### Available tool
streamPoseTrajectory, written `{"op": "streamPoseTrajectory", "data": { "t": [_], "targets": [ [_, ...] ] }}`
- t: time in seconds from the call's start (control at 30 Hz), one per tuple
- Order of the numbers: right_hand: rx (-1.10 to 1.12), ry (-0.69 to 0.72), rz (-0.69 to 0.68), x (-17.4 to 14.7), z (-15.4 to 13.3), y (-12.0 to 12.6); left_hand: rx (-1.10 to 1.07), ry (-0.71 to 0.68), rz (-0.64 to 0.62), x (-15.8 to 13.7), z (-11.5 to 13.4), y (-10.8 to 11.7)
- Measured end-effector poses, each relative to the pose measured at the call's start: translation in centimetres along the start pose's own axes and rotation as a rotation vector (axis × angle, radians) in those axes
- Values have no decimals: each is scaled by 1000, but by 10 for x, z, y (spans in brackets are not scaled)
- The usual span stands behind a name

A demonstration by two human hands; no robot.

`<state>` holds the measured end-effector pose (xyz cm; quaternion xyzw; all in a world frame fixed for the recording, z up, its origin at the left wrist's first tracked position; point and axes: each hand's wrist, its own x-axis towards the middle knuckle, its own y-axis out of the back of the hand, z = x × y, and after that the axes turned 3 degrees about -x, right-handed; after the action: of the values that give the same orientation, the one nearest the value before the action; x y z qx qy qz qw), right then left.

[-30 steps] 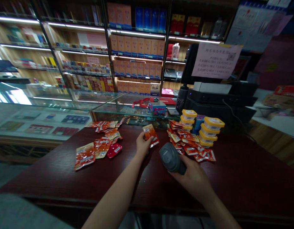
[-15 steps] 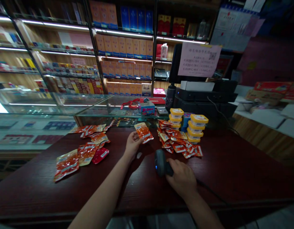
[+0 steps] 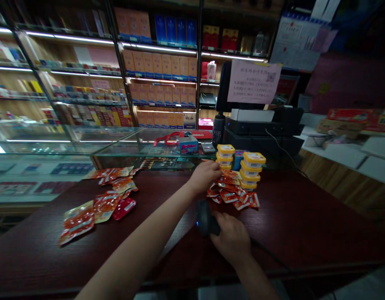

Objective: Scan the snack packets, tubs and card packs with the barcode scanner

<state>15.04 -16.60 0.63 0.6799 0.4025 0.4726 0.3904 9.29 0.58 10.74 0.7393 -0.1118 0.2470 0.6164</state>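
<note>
My left hand (image 3: 206, 175) reaches to the left side of a pile of orange-red snack packets (image 3: 230, 196). Its fingers curl down over the packets and look closed on one, though the fingertips and most of that packet are hidden. My right hand (image 3: 231, 237) is wrapped round the handle of a black barcode scanner (image 3: 204, 218), whose head shows a small blue light. The scanner points left, just above the dark wooden counter (image 3: 167, 266). Further left lie more snack packets (image 3: 78, 221), spread out, with a dark red packet (image 3: 124, 208) among them.
Yellow-lidded tubs (image 3: 251, 168) stand in stacks behind the pile. Beyond the counter is a glass display case (image 3: 123, 143) with a small blue-pink box (image 3: 188, 144) on it. A monitor (image 3: 223, 87) with a paper sign stands at the back right. The scanner's cable trails right.
My left hand has moved right, from mid-counter with a snack packet held up, to the right-hand pile. My right hand still holds the scanner in about the same place. The view has shifted slightly.
</note>
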Motion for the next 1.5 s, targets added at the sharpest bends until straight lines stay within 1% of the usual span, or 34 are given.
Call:
{"op": "streamPoseTrajectory", "data": {
  "t": [0.07,0.13,0.2,0.3,0.4,0.63,0.9,1.07,1.17,1.27,1.4,1.5],
  "targets": [
    [-1,-6,-5,0,-1,1,134,-130,-88,18,6,-9],
    [-1,-11,-19,0,-1,4,202,-185,-124,32,10,-21],
    [3,-1,-37,0,-2,8,234,-205,-136,41,12,-35],
    [7,5,-60,-1,-3,13,261,-214,-160,44,10,-52],
    [4,-15,-79,0,-4,14,273,-200,-169,41,5,-60],
    [-21,-36,-97,2,-4,10,301,-237,-105,32,-3,-57],
    [-14,-28,-76,1,-2,7,312,-192,-114,30,-3,-53],
    [-17,-12,-54,0,0,3,304,-164,-72,23,-4,-45],
    [-23,0,-35,-1,0,2,310,-138,-51,14,-5,-36],
    [-51,18,-26,-4,2,0,313,-90,-33,-5,-8,-27],
    [-54,44,-29,-7,6,-4,318,53,-16,-52,-18,-16],
    [-61,60,-40,-8,8,-5,322,231,10,-96,-31,-5]
  ]
}}
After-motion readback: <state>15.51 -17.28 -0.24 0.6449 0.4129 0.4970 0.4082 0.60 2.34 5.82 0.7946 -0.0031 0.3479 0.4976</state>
